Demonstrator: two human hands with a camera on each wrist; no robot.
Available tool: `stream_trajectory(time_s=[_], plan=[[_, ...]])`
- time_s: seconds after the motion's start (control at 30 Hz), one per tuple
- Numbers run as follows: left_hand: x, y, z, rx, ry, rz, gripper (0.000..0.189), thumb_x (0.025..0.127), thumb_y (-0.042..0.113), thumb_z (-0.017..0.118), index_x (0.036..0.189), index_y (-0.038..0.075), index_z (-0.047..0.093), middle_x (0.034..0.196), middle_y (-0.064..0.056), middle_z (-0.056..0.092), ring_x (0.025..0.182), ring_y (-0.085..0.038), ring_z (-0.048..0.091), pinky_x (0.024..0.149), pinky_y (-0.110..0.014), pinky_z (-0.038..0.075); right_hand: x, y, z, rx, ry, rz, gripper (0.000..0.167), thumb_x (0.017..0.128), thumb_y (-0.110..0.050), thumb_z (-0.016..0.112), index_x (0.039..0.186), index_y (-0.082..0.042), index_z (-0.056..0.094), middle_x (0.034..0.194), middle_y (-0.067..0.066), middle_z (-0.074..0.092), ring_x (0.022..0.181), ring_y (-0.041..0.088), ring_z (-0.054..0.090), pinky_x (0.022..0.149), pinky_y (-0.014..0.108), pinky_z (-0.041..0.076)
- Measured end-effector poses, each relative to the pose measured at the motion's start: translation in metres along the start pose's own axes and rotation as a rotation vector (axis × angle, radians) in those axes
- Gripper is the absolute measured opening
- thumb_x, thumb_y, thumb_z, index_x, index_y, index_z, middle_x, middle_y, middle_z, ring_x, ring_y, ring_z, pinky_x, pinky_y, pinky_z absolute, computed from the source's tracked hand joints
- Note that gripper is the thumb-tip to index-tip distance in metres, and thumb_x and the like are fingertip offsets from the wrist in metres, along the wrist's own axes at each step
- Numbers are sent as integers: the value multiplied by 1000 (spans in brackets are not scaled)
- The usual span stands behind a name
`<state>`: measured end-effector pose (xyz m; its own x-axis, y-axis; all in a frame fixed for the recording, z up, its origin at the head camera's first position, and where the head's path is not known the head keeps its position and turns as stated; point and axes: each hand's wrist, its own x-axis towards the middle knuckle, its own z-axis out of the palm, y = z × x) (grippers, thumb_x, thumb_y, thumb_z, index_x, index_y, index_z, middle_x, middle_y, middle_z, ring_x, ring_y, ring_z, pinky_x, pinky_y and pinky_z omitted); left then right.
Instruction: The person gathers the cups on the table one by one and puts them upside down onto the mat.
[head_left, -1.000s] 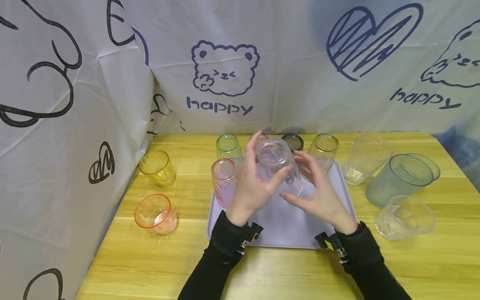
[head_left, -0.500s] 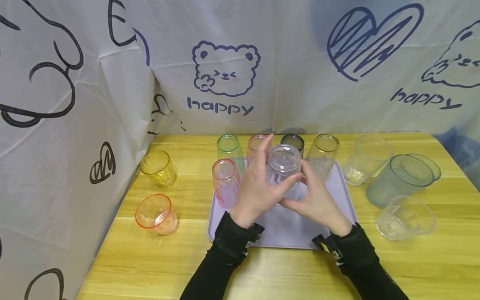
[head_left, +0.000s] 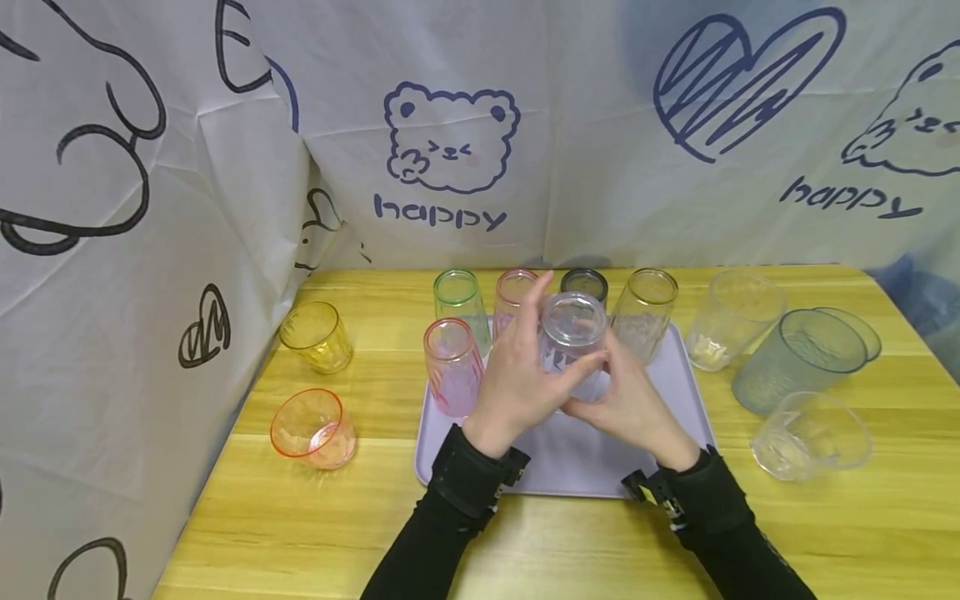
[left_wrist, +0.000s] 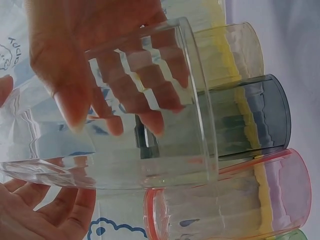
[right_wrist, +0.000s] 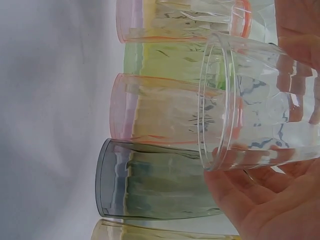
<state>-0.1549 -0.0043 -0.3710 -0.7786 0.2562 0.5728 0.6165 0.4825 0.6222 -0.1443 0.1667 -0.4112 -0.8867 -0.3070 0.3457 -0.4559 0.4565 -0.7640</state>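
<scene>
Both hands hold a clear ribbed glass (head_left: pixel 573 325) upside down over the lilac tray (head_left: pixel 577 467). My left hand (head_left: pixel 521 379) grips its left side, thumb across the near side and index finger extended upward. My right hand (head_left: pixel 633 404) grips the right side lower down, its other fingers mostly hidden behind the glass in the head view. Through the glass wall in the left wrist view, fingers of the right hand (left_wrist: pixel 120 75) show. Behind stand inverted glasses: green (head_left: pixel 457 304), pink (head_left: pixel 513 296), black (head_left: pixel 585 285) and yellow-rimmed (head_left: pixel 645 317). A red-rimmed glass (head_left: pixel 452 367) stands at the tray's left.
On the wooden table (head_left: pixel 300 533), left of the tray, are a yellow glass (head_left: pixel 318 337) and an orange-rimmed glass (head_left: pixel 315 429). To the right stand a tall clear glass (head_left: pixel 731 321), blue-grey glasses (head_left: pixel 798 358) and a short clear glass (head_left: pixel 806 437). A printed cloth (head_left: pixel 585 167) hangs behind.
The clear glass has moved right and slightly nearer with both hands, and now stands less tilted. The pink glass behind has come into fuller view. The shift over the last half second is small.
</scene>
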Motion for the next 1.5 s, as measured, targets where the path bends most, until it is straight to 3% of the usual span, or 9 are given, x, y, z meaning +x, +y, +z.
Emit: stream_trajectory(time_s=[0.57,0.77,0.9,1.07,1.3,1.5], plan=[[0,-4,-2,40,-32,-5,98,81,40,83,156,11,27,129,-12,64,120,-24,64,96,-41,56,2,3,4,38,-12,-17,97,72,-6,86,154,-6,33,147,18,52,129,37,57,103,58,51],[1,-5,-8,27,-71,-27,96,82,39,83,156,12,27,142,-14,59,130,-27,59,104,-45,53,4,3,11,71,3,-33,92,73,-5,86,150,-4,37,145,17,54,127,36,58,102,56,53],[3,-7,-19,-6,-61,-36,80,89,40,75,154,14,35,144,-11,57,130,-26,58,107,-45,50,6,2,20,67,11,-21,86,75,-10,86,147,-5,40,144,17,55,126,34,58,99,56,54],[4,-16,-38,23,26,-28,52,102,46,52,140,11,55,138,-9,61,128,-23,59,107,-41,50,9,-1,33,33,14,7,89,74,-19,88,147,-4,40,135,17,61,121,34,62,96,54,56],[4,-34,-61,169,114,-126,37,104,31,51,128,7,64,134,-11,61,124,-27,59,103,-44,51,18,2,50,8,16,32,88,73,-25,90,143,-2,43,134,16,62,122,31,63,95,50,57],[0,-45,-73,250,76,-228,34,101,27,58,128,8,65,137,-12,60,128,-33,56,105,-50,49,23,5,59,-13,17,67,89,71,-23,91,142,-1,42,131,16,62,122,32,62,105,52,51]])
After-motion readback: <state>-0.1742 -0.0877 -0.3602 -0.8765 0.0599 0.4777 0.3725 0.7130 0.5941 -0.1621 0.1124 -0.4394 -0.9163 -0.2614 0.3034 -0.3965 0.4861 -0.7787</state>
